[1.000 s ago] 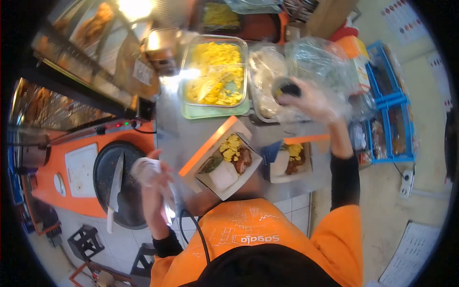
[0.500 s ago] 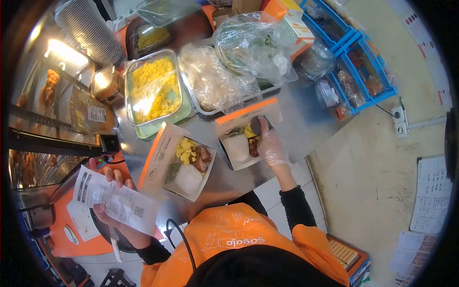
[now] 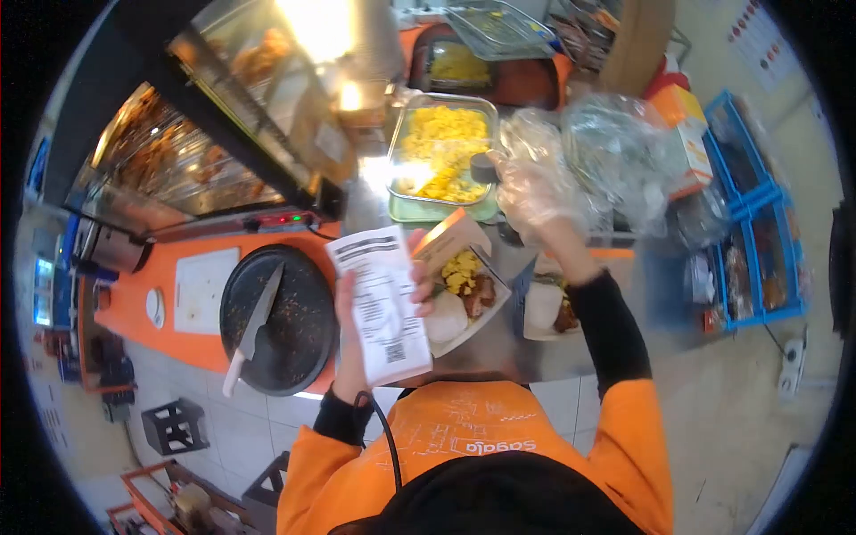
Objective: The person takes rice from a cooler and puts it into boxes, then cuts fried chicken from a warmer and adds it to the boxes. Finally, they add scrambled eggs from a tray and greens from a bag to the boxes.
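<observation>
My left hand point(image 3: 349, 352) holds up a white printed receipt point(image 3: 382, 299), thumb on one side and fingers on the other. In my right hand point(image 3: 535, 198), which wears a clear plastic glove, is a small dark round sauce cup point(image 3: 484, 168), held over the edge of a glass tray point(image 3: 495, 116) of yellow scrambled egg point(image 3: 441, 138). Two open card meal boxes stand on the steel counter below. The left box point(image 3: 456, 234) contains white rice, egg and browned meat, partly behind the receipt. My right forearm partly covers the right box point(image 3: 553, 336), where rice and meat show.
A knife point(image 3: 260, 312) lies on a round black board point(image 3: 299, 343) at left, beside a white cutting board point(image 3: 205, 290). A lit glass food cabinet point(image 3: 259, 160) stands behind. Plastic-covered food point(image 3: 620, 152) and blue baskets point(image 3: 758, 205) are on the right.
My right hand has lifted from the right meal box towards the egg tray with the dark cup. The receipt is now raised upright in front of me. My view has turned left.
</observation>
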The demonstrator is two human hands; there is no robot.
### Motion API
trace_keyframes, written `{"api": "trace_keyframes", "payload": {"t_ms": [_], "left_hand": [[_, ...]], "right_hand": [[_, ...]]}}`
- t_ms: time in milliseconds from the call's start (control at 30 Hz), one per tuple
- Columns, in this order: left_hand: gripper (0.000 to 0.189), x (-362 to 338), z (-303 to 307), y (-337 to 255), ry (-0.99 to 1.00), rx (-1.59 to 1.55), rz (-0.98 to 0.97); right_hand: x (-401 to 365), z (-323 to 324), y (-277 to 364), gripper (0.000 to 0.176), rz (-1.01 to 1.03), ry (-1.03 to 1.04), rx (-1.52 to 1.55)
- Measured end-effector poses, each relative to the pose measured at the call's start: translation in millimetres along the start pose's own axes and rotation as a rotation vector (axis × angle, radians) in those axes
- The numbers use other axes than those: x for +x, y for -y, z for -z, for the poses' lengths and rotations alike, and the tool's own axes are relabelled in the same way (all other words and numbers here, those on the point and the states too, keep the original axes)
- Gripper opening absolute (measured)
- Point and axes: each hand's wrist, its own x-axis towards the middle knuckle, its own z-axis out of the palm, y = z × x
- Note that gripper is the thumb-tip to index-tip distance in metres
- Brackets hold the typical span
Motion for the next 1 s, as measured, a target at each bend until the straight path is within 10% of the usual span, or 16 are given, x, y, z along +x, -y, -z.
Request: {"api": "trace_keyframes", "payload": {"t_ms": [200,367,700,767,800,867,900,1000], "left_hand": [[0.101,0.5,-17.6,13.6,-0.015,0.09,-0.211],[0.086,-30.1,-23.5,11.0,0.077,0.147,-0.543],[0.093,-13.7,-25.5,109.4,0.053,0.279,-0.657],[0.09,12.5,-28.9,142.7,0.043,0.254,-0.656],[0.089,25.5,-30.0,155.4,0.035,0.244,-0.641],[0.086,51.5,-33.9,178.2,-0.008,0.243,-0.628],[0.085,61.0,-39.2,190.8,-0.018,0.229,-0.627],[0.089,80.6,-43.4,209.6,-0.048,0.205,-0.61]], "right_hand": [[74.5,-35.8,-26.4,0.034,0.152,0.273,-0.309],[12.3,133.7,-73.1,0.023,0.547,-0.382,0.03],[-161.6,410.0,-294.2,0.036,0.236,-1.331,-0.151],[-171.2,454.5,-328.7,0.03,0.104,-1.322,-0.406],[-171.1,475.8,-359.7,0.027,0.075,-1.219,-1.131],[-153.5,489.2,-382.7,0.027,-0.131,-1.026,-1.152],[-133.0,487.6,-372.3,0.03,-0.243,-0.986,-0.478],[-84.8,488.9,-440.2,0.023,-0.252,-0.578,-0.567]]}}
